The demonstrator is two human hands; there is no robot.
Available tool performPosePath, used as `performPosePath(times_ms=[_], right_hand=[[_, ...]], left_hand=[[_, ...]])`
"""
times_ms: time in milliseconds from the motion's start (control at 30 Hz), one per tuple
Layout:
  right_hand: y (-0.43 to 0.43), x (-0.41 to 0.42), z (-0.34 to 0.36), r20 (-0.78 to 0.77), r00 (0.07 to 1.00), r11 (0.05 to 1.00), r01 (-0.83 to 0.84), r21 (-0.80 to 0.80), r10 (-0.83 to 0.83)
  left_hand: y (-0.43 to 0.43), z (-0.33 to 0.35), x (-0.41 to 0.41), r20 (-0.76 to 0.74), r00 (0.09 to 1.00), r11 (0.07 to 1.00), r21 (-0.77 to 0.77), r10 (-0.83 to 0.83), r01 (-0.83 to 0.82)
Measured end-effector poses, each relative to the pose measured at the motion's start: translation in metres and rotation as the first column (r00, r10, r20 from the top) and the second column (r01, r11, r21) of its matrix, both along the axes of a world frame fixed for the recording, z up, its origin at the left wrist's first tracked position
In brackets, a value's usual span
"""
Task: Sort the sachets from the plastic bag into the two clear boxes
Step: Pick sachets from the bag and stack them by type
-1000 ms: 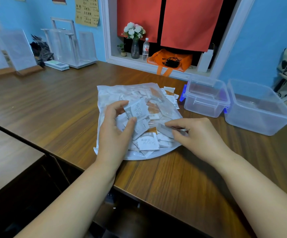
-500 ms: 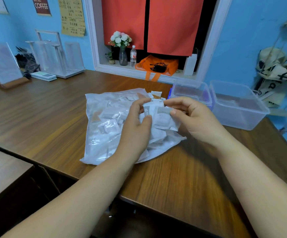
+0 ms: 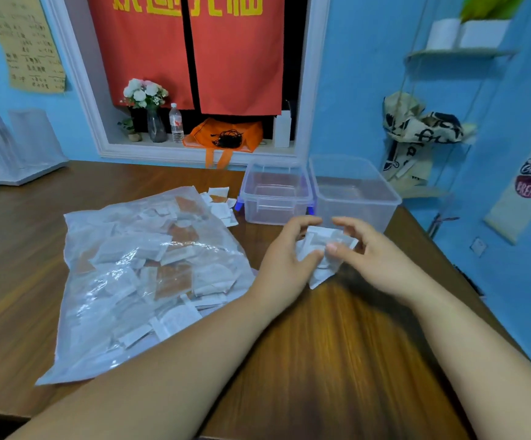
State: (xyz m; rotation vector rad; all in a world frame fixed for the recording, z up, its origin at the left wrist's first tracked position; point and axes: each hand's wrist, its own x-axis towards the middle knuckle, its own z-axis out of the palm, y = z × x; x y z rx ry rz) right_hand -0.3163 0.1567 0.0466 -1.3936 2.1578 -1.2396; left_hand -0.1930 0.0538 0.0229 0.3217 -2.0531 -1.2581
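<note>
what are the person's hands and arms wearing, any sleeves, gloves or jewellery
Nothing shows: the left hand and right hand are ungloved, with no rings visible, and both forearms are bare up to the frame's edge, with no sleeve, watch or bracelet in view.

Forearms extended, converging; left grip [image 3: 285, 253], right grip [image 3: 376, 253] curled, pinching sachets [image 3: 321, 238].

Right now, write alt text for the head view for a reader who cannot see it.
The left hand and right hand together hold a few white sachets over a wooden table, near the smaller clear box and the larger clear box. A plastic bag full of white and orange sachets lies to their left.
</note>
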Motion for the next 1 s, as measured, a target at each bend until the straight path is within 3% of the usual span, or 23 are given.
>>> performPosePath(times_ms=[100, 267, 500, 633, 733, 833, 1000], right_hand=[[0.001, -0.001, -0.008, 0.000, 0.995, 0.993, -0.098, 0.073, 0.098], [-0.003, 0.001, -0.013, -0.152, 0.974, 0.976, -0.145, 0.164, 0.170], [-0.001, -0.002, -0.007, -0.307, 0.944, 0.990, -0.090, 0.112, 0.121], [0.000, -0.007, -0.010, -0.259, 0.960, 0.988, -0.074, 0.133, 0.107], [0.000, -0.010, -0.017, -0.164, 0.970, 0.958, -0.132, 0.254, 0.177], [-0.002, -0.009, -0.021, -0.165, 0.959, 0.929, -0.167, 0.331, 0.232], [-0.005, -0.013, -0.021, -0.204, 0.954, 0.951, -0.164, 0.263, 0.221]], left_hand=[[-0.003, -0.009, -0.002, 0.072, 0.996, 0.998, -0.028, -0.053, 0.055], [-0.012, -0.020, 0.002, 0.261, 0.963, 0.989, -0.116, -0.062, 0.095], [-0.008, -0.019, 0.004, 0.148, 0.984, 0.993, 0.053, 0.097, -0.106], [-0.012, -0.020, -0.001, 0.226, 0.970, 0.994, 0.043, 0.091, -0.103], [-0.010, -0.021, -0.003, 0.407, 0.914, 0.996, -0.083, 0.004, 0.033], [-0.008, -0.022, -0.004, 0.499, 0.864, 0.984, -0.111, -0.067, 0.140], [-0.008, -0.022, -0.004, 0.458, 0.888, 0.996, -0.087, 0.032, 0.009]])
